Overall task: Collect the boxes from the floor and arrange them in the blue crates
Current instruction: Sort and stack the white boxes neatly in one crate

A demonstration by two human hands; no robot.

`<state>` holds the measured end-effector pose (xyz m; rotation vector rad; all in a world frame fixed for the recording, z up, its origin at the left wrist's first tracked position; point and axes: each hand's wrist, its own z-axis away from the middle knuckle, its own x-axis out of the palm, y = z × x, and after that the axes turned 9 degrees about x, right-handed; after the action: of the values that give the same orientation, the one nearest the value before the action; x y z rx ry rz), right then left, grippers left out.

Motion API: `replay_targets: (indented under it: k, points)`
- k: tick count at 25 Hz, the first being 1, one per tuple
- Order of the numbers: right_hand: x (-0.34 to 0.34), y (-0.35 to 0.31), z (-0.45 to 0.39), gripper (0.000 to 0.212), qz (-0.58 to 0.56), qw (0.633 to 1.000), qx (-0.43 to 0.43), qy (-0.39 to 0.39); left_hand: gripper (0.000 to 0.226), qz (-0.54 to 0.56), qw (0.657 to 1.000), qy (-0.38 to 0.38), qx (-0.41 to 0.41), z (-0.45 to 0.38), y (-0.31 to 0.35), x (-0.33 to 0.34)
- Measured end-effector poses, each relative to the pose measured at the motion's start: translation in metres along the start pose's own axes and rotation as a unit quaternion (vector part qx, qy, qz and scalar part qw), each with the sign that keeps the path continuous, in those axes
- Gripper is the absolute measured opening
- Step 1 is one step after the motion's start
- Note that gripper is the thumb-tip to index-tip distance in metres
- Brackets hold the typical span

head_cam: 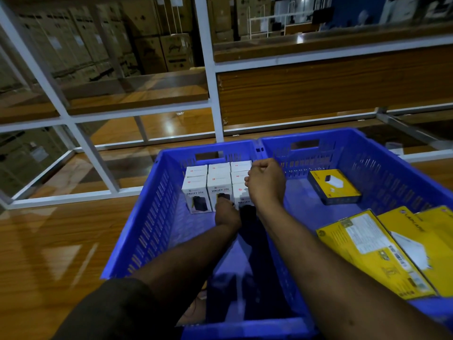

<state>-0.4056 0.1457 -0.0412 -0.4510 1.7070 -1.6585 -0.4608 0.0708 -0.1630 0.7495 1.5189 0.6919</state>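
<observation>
Boxes are the business here, and most in view already sit inside the two blue crates standing side by side on the wooden floor (49,241). Farthest left, the white shelf frame (85,143) rises from the floor beside the left crate (147,229). Against that crate's far wall stands a block of white boxes (196,192), upright, packed edge to edge in rows, the front ones printed HALLEY 20K.

The left hand (226,212) is low at the foot of the front row, touching the base of the middle box; how far its grip is closed I cannot tell, since the fingers are hidden. The right hand (266,182) is over the right-hand end of the block, fingers curled into a fist, apparently around the top of the front white box there, though the contact itself is out of sight.

Further right, the right crate (367,163) holds a small dark box with yellow edges (334,186) lying flat near the far wall, and large yellow boxes (392,253) piled loosely at the near corner.

Judging by this, the step in hand is seating one more white box into the row. Next should come squaring it against its neighbours, then reaching for another.
</observation>
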Motion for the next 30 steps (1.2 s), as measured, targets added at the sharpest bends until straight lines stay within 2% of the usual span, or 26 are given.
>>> replay_targets:
  k: [2, 4, 5, 7, 10, 13, 17, 18, 20, 22, 26, 28, 30]
  points:
    - [0.002, 0.001, 0.000, 0.016, 0.028, 0.999, -0.025, -0.004, 0.022, -0.018, 0.999, -0.029, 0.009, -0.002, -0.002, -0.007]
    - [0.004, 0.003, 0.002, 0.018, 0.052, 0.997, -0.054, -0.028, 0.045, -0.021, 0.998, -0.058, -0.006, -0.008, -0.001, -0.020]
    - [0.005, 0.002, 0.005, 0.017, 0.056, 0.995, -0.064, -0.051, 0.049, -0.032, 0.996, -0.077, -0.018, -0.009, 0.004, -0.032]
    - [0.007, 0.004, 0.011, 0.016, 0.073, 0.987, -0.074, -0.119, 0.037, -0.062, 0.989, -0.136, -0.019, -0.007, 0.011, -0.061]
    - [0.010, 0.008, 0.020, 0.018, 0.193, 0.951, -0.081, -0.230, 0.032, -0.158, 0.964, -0.212, 0.018, -0.001, 0.016, -0.107]
    - [0.010, 0.009, 0.037, 0.024, 0.305, 0.882, -0.103, -0.345, 0.027, -0.137, 0.958, -0.253, 0.025, 0.004, 0.008, -0.148]
    - [0.021, 0.012, 0.082, 0.041, 0.519, 0.682, -0.189, -0.480, 0.027, -0.033, 0.965, -0.260, 0.004, 0.018, 0.000, -0.181]
    - [0.028, 0.016, 0.093, 0.045, 0.548, 0.641, -0.189, -0.504, 0.030, -0.024, 0.969, -0.247, 0.006, 0.023, -0.002, -0.185]
    - [0.040, 0.024, 0.110, 0.051, 0.579, 0.584, -0.173, -0.542, 0.033, -0.028, 0.972, -0.233, 0.004, 0.030, -0.009, -0.185]
    - [0.053, 0.031, 0.116, 0.056, 0.591, 0.561, -0.167, -0.555, 0.035, -0.038, 0.970, -0.240, -0.004, 0.034, -0.013, -0.182]
    - [0.075, 0.037, 0.117, 0.059, 0.611, 0.549, -0.155, -0.549, 0.036, -0.106, 0.971, -0.213, 0.032, 0.029, -0.014, -0.175]
    - [0.081, 0.041, 0.118, 0.058, 0.642, 0.526, -0.132, -0.542, 0.039, -0.155, 0.965, -0.204, 0.059, 0.029, -0.013, -0.175]
    - [0.080, 0.045, 0.119, 0.053, 0.649, 0.502, -0.077, -0.566, 0.039, -0.147, 0.965, -0.207, 0.063, 0.030, -0.012, -0.174]
